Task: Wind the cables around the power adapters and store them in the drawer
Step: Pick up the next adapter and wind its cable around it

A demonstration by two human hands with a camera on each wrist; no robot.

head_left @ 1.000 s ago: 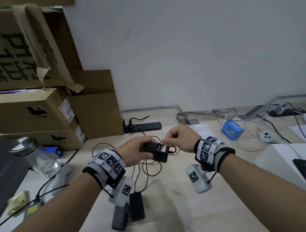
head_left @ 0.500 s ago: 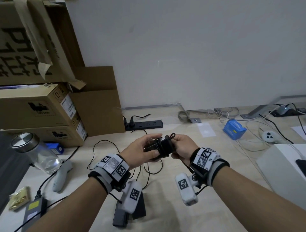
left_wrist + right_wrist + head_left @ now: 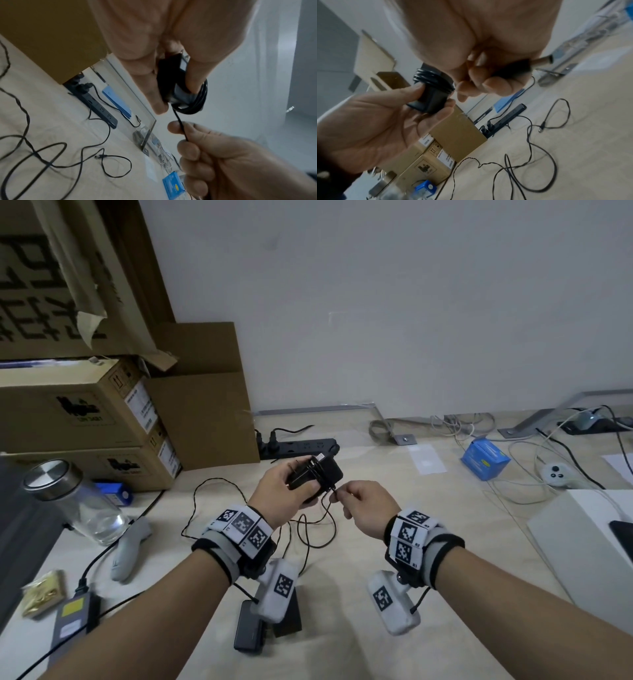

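Observation:
My left hand (image 3: pixel 274 494) grips a black power adapter (image 3: pixel 322 474) above the table, thumb on one side and fingers on the other. Its thin black cable (image 3: pixel 433 79) is wound in several turns around the body. A short taut stretch of cable (image 3: pixel 180 125) runs from the adapter (image 3: pixel 171 75) to my right hand (image 3: pixel 359 505) just to its right. That hand pinches the cable's end, and the metal barrel plug (image 3: pixel 542 60) sticks out past its fingers. Two more black adapters (image 3: pixel 250 628) lie near the front edge under my left wrist. No drawer is in view.
Loose black cables (image 3: pixel 308 529) sprawl on the table below my hands. Cardboard boxes (image 3: pixel 85 412) stand at the left, a black power strip (image 3: pixel 301 446) by the wall. A glass jar (image 3: pixel 78 508), a grey controller (image 3: pixel 130 549), a blue box (image 3: pixel 484 457) and a white box (image 3: pixel 582 542) are around.
Half a second ago both hands were closed together around the adapter. My right hand has since drawn back to the right with the cable end, and the left has tilted the adapter up.

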